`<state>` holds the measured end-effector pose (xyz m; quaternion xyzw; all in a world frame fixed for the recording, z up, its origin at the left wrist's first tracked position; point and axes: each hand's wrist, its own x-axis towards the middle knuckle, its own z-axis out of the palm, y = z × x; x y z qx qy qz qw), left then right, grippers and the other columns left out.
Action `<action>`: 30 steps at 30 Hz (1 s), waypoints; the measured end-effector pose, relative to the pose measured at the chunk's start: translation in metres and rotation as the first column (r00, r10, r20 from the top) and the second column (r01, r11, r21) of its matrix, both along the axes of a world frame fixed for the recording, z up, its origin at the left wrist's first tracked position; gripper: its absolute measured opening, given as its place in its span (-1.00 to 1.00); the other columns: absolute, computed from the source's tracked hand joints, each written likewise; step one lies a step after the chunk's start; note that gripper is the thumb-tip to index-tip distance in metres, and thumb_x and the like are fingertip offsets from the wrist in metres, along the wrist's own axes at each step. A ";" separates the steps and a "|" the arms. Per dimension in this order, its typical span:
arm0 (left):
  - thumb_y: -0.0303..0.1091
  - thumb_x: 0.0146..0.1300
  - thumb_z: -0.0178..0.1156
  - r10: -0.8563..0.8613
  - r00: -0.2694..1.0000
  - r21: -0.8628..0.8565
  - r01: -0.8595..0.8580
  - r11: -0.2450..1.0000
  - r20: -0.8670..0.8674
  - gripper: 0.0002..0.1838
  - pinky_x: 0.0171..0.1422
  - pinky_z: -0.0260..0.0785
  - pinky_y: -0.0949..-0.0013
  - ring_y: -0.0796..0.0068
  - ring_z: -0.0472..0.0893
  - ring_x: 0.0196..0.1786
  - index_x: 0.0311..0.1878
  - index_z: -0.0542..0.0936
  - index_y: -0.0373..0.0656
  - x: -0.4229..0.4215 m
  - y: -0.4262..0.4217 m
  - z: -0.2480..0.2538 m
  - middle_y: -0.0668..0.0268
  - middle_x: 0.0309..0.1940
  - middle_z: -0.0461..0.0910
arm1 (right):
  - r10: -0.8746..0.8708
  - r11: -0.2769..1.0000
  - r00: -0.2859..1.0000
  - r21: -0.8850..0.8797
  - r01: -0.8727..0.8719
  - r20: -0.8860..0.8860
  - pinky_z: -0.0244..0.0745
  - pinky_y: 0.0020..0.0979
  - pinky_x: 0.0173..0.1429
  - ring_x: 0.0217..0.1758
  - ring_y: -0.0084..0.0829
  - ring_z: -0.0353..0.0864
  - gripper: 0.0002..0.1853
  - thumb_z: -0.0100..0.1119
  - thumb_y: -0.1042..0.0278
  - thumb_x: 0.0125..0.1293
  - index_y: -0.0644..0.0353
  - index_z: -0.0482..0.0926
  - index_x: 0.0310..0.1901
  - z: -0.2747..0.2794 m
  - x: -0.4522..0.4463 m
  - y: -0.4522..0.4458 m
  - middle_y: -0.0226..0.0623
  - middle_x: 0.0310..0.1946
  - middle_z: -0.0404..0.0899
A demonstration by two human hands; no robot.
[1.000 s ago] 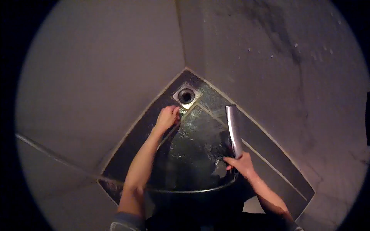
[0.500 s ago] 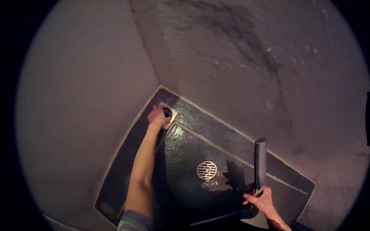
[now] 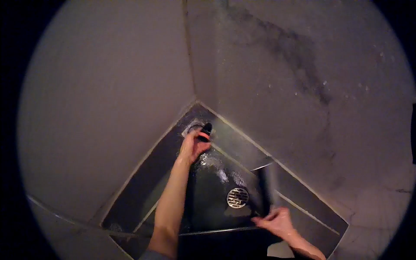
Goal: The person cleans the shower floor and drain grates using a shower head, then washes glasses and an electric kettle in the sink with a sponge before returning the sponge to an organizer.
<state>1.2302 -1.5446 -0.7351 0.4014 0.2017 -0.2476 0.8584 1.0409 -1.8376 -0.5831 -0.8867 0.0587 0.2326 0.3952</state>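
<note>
My left hand reaches to the far corner of the tiled floor. Its fingers pinch a small, dark, rounded piece at the right side of the square metal drain frame; the exact kind of piece does not show. Lower right, my right hand is closed round the lower end of a dark grey tube, which stands nearly upright and is smeared by motion. Between the hands, a round slotted drain grate lies on the dark tiles.
Two grey walls meet behind the corner drain. Wet, shiny patches lie on the dark floor tiles, which have pale joints. A thin straight edge crosses the floor near me.
My left hand has turned and drawn the dark piece to the right of the drain frame. The tube in my right hand has swung left and blurred. Bright wet patches show near the grate.
</note>
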 end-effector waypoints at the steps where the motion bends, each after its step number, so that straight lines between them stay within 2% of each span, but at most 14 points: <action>1: -0.23 0.09 0.02 0.025 0.999 -0.141 -0.018 0.990 0.044 -0.63 0.05 0.35 0.24 0.21 0.52 -0.15 -0.16 0.43 -0.37 -0.019 -0.011 0.006 0.05 -0.20 0.49 | 0.131 0.986 0.991 0.094 -0.134 0.035 0.31 -0.48 -0.54 -0.68 -0.56 0.40 -0.60 0.43 0.13 -0.21 0.27 0.46 -0.73 -0.005 -0.001 0.014 -0.33 -0.76 0.44; 5: -0.28 0.11 -0.02 0.179 0.983 -0.452 -0.175 0.874 -0.034 -0.66 0.04 0.35 0.22 0.22 0.51 -0.15 -0.16 0.43 -0.37 -0.084 -0.029 0.045 0.06 -0.24 0.52 | 0.047 0.996 0.999 0.077 -0.045 -0.018 0.35 -0.47 -0.52 -0.68 -0.54 0.44 -0.60 0.41 0.10 -0.17 0.27 0.45 -0.68 -0.027 0.013 0.034 -0.27 -0.75 0.47; 8: -0.30 0.11 -0.02 0.360 0.915 -0.372 -0.404 0.836 -0.184 -0.69 -0.04 0.38 0.22 0.24 0.52 -0.19 -0.16 0.43 -0.34 -0.119 -0.042 0.084 0.11 -0.26 0.53 | 0.174 0.985 0.985 0.013 -0.174 0.009 0.37 -0.46 -0.53 -0.67 -0.49 0.50 -0.61 0.39 0.11 -0.15 0.29 0.48 -0.65 -0.019 0.009 0.049 -0.23 -0.74 0.50; 10: -0.22 0.10 -0.03 0.289 0.928 -0.327 -0.204 0.923 0.236 -0.60 0.13 0.28 0.28 0.24 0.50 -0.06 -0.06 0.44 -0.29 -0.134 -0.032 0.045 0.15 -0.14 0.52 | 0.293 0.918 0.939 0.221 -0.329 0.177 0.39 -0.47 -0.52 -0.65 -0.46 0.53 -0.61 0.37 0.09 -0.14 0.31 0.52 -0.55 -0.018 0.000 0.059 -0.25 -0.74 0.51; 12: -0.19 0.10 -0.03 0.460 0.864 -0.327 -0.503 0.800 -0.203 -0.61 0.17 0.26 0.28 0.29 0.47 0.00 -0.06 0.46 -0.22 -0.152 -0.034 0.062 0.20 -0.13 0.52 | 0.258 0.958 0.964 0.143 -0.247 -0.069 0.40 -0.50 -0.49 -0.63 -0.53 0.54 -0.56 0.37 0.09 -0.14 0.33 0.55 -0.38 -0.020 0.004 0.062 -0.26 -0.73 0.53; 14: -0.19 0.11 -0.05 0.468 0.855 -0.344 -0.518 0.783 -0.222 -0.61 0.18 0.25 0.25 0.23 0.45 0.03 -0.04 0.45 -0.20 -0.150 -0.038 0.076 0.16 -0.10 0.50 | 0.303 0.948 0.952 0.110 -0.297 -0.041 0.32 -0.54 -0.58 -0.69 -0.64 0.44 -0.69 0.41 0.20 -0.14 0.32 0.61 -0.66 -0.010 0.004 0.064 -0.30 -0.78 0.50; 16: -0.32 0.10 0.03 0.486 0.815 -0.240 -0.564 0.790 -0.317 -0.83 -0.36 0.32 0.41 0.54 0.47 -0.50 -0.26 0.55 -0.08 -0.155 -0.049 0.135 0.39 -0.49 0.53 | 0.326 0.935 0.944 0.158 -0.316 -0.041 0.35 -0.53 -0.55 -0.69 -0.61 0.46 -0.65 0.37 0.16 -0.11 0.34 0.58 -0.52 -0.019 -0.001 0.061 -0.30 -0.77 0.51; 18: -0.36 0.09 0.05 0.466 0.876 -0.456 -0.469 0.756 -0.128 -0.75 -0.22 0.36 0.32 0.39 0.54 -0.26 -0.13 0.50 -0.14 -0.175 -0.045 0.068 0.27 -0.29 0.55 | 0.263 0.932 0.955 0.295 -0.213 -0.140 0.36 -0.53 -0.55 -0.71 -0.58 0.45 -0.61 0.33 0.15 -0.06 0.36 0.56 -0.36 -0.013 0.003 0.056 -0.36 -0.75 0.51; 20: -0.41 0.09 0.05 0.423 0.903 -0.272 -0.425 0.863 -0.069 -0.67 -0.15 0.36 0.25 0.30 0.51 -0.12 -0.02 0.41 -0.17 -0.183 -0.046 0.101 0.20 -0.15 0.50 | 0.015 0.838 0.972 0.533 0.115 -0.233 0.32 -0.55 -0.60 -0.70 -0.58 0.43 -0.79 0.31 0.35 -0.04 0.34 0.54 -0.49 -0.003 0.022 0.082 -0.37 -0.65 0.49; 22: -0.43 0.11 0.04 0.299 0.954 -0.328 -0.285 0.901 -0.006 -0.63 -0.15 0.36 0.28 0.33 0.50 -0.14 0.03 0.33 -0.19 -0.203 -0.058 0.088 0.21 -0.12 0.47 | -0.021 0.820 0.960 0.545 0.175 -0.278 0.30 -0.54 -0.61 -0.70 -0.54 0.42 -0.81 0.26 0.43 -0.02 0.33 0.50 -0.39 0.000 0.027 0.091 -0.34 -0.59 0.47; 24: -0.48 0.14 0.00 0.134 0.942 -0.283 -0.045 0.958 0.308 -0.67 -0.13 0.36 0.32 0.31 0.49 -0.14 0.01 0.34 -0.23 -0.211 -0.053 0.090 0.20 -0.12 0.46 | -0.042 0.761 0.955 0.610 0.222 -0.294 0.30 -0.54 -0.61 -0.70 -0.54 0.42 -0.83 0.25 0.44 -0.02 0.34 0.50 -0.42 -0.006 0.025 0.104 -0.33 -0.60 0.46; 26: -0.47 0.18 -0.02 0.227 0.936 -0.390 -0.110 0.914 0.270 -0.73 -0.10 0.36 0.31 0.30 0.51 -0.19 -0.04 0.39 -0.30 -0.217 -0.059 0.104 0.18 -0.18 0.49 | -0.036 0.682 0.954 0.690 0.242 -0.299 0.30 -0.54 -0.61 -0.70 -0.53 0.42 -0.85 0.24 0.46 -0.01 0.34 0.50 -0.44 -0.002 0.014 0.096 -0.31 -0.61 0.46; 29: -0.41 0.22 0.00 0.215 0.906 0.163 -0.289 0.943 0.364 -0.80 -0.02 0.35 0.37 0.41 0.54 -0.20 -0.26 0.54 -0.35 -0.209 -0.051 0.104 0.15 -0.26 0.58 | -0.069 0.682 0.945 0.676 0.279 -0.321 0.30 -0.53 -0.62 -0.68 -0.54 0.42 -0.92 0.15 0.51 -0.04 0.33 0.49 -0.51 0.001 0.010 0.099 -0.29 -0.58 0.49; 30: -0.41 0.22 0.00 0.215 0.908 0.162 -0.287 0.944 0.360 -0.80 -0.02 0.35 0.37 0.41 0.54 -0.20 -0.26 0.54 -0.35 -0.210 -0.045 0.098 0.15 -0.26 0.58 | -0.086 0.679 0.940 0.670 0.298 -0.331 0.30 -0.53 -0.62 -0.68 -0.53 0.42 -0.93 0.14 0.52 -0.04 0.34 0.48 -0.51 -0.001 0.009 0.102 -0.28 -0.58 0.49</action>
